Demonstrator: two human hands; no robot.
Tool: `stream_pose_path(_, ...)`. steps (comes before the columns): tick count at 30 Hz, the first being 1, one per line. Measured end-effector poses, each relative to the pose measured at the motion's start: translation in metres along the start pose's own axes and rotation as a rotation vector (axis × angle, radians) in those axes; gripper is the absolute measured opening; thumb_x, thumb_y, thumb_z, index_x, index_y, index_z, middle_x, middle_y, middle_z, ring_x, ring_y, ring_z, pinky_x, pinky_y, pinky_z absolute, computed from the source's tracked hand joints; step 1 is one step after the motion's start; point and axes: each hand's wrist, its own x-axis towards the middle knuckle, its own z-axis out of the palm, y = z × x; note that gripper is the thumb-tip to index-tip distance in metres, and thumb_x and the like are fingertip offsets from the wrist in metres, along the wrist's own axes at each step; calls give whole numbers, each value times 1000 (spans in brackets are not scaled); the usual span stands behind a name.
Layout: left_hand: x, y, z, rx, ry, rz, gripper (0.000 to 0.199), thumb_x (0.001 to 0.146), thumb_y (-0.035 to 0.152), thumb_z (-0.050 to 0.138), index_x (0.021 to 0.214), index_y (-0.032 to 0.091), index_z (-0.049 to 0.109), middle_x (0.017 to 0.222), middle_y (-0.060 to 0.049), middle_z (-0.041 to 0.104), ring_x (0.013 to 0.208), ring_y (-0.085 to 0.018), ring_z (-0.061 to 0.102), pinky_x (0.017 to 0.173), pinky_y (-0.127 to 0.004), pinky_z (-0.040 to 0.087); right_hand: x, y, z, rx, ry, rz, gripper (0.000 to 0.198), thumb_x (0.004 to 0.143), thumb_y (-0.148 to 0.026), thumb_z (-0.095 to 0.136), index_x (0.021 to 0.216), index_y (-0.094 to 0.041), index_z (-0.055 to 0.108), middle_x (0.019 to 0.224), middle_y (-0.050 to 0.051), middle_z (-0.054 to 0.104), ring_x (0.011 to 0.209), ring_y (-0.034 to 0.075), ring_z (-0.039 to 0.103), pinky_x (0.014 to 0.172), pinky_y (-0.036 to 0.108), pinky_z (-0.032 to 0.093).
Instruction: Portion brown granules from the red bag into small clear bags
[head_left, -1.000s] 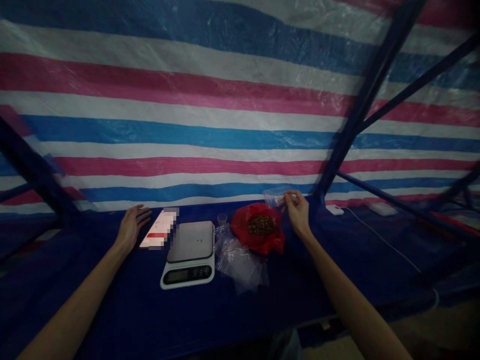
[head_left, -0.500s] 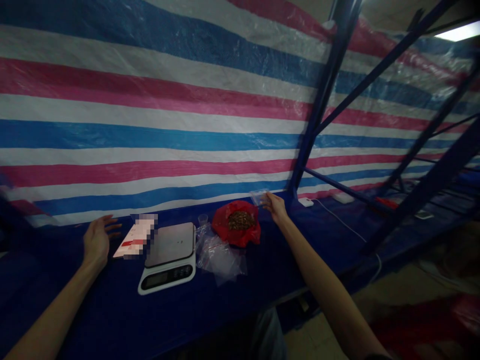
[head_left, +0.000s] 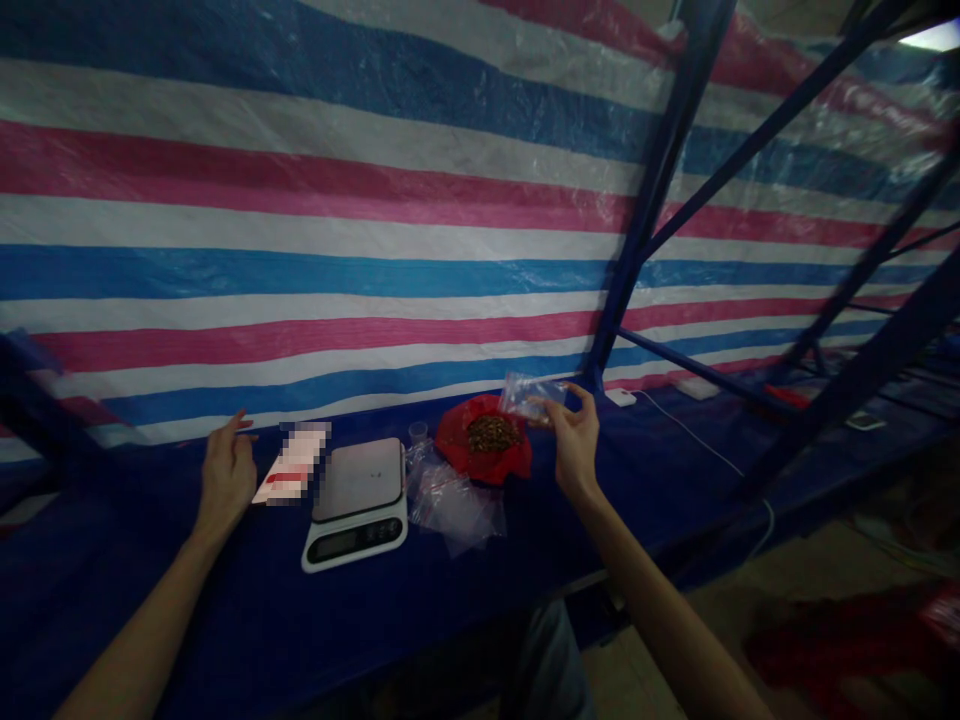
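Note:
Pinched in my right hand [head_left: 577, 435] is a small clear plastic bag [head_left: 531, 393], held over the right edge of a red bag [head_left: 455, 440]. That red bag lies spread open, with a heap of small brown pieces [head_left: 493, 434] inside; I cannot tell what they are. My left hand [head_left: 229, 470] holds nothing, its fingers apart, beside a pale card with a red mark [head_left: 289, 478], partly blurred out. Between the hands sits a white digital kitchen scale [head_left: 360, 490] with a few tiny specks on its plate. Several clear plastic bags [head_left: 457, 508] lie right of the scale.
A small clear cup [head_left: 418, 432] stands behind the bags. The blue table [head_left: 300, 640] ends at a striped plastic sheet [head_left: 300, 275]. Blue metal posts [head_left: 637, 230] rise at the right, near a white plug [head_left: 620, 397] with a cable [head_left: 697, 432].
My right hand has brought the small clear bag closer over the red bag and turned it more into view. My left hand has shifted right, nearer the card. The camera view has shifted slightly.

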Motion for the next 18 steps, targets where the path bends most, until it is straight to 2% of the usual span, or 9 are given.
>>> stream_pose_path(2,-1,5,0,54,-27,72,53,99,27,33,150,17,44,132,-15,55,103,-27,63,101,-48,49,-47,-8,3,-153,-140,-22,52,89,-40,64,134,-25,42,80,1,74,61,19,71,59,30,58)
stream_pose_path(4,-1,8,1,54,-48,95,55,99,29,32,151,15,42,133,-17,55,103,-28,64,102,-50,49,-82,-8,8,-327,-286,-43,44,94,-41,57,134,-25,47,66,-3,67,49,17,63,49,26,50)
stream_pose_path(7,-2,9,3,43,-80,100,58,98,30,33,153,15,40,135,-16,55,105,-29,63,103,-50,49,-103,-1,18,-382,-349,21,28,99,-42,44,114,-24,59,57,-4,58,42,16,56,43,26,42)
stream_pose_path(9,-2,7,3,47,-77,113,59,98,32,33,154,17,39,135,-15,56,106,-29,63,105,-50,49,-104,4,26,-392,-343,62,32,100,-43,39,102,-22,63,60,-2,58,47,16,58,46,26,43)
stream_pose_path(10,-2,6,3,51,-72,123,59,98,33,34,155,17,38,134,-14,57,107,-29,64,106,-51,49,-105,5,29,-431,-374,74,34,101,-43,38,103,-22,65,63,-1,60,52,17,60,49,26,43)
stream_pose_path(12,-1,4,2,60,-61,144,60,98,35,34,155,17,38,134,-14,58,107,-30,64,106,-51,49,-111,5,32,-583,-502,70,39,101,-44,40,122,-21,64,73,2,66,61,19,63,57,28,46)
stream_pose_path(15,1,4,1,71,-72,183,61,99,37,32,156,16,36,136,-15,58,110,-31,63,106,-52,49,-129,-2,29,-853,-701,21,52,99,-40,48,149,-24,48,96,7,74,81,24,70,73,32,49)
stream_pose_path(17,1,8,1,71,-93,215,61,99,38,32,156,16,36,139,-15,56,113,-31,61,106,-52,48,-138,-10,23,-968,-761,-9,55,96,-36,53,150,-26,48,107,10,75,91,26,71,78,33,48)
stream_pose_path(18,0,11,1,72,-102,235,62,98,38,33,156,17,36,140,-15,55,115,-32,60,107,-52,47,-139,-15,20,-997,-786,-14,51,95,-34,55,146,-27,54,105,9,76,89,26,72,76,32,48)
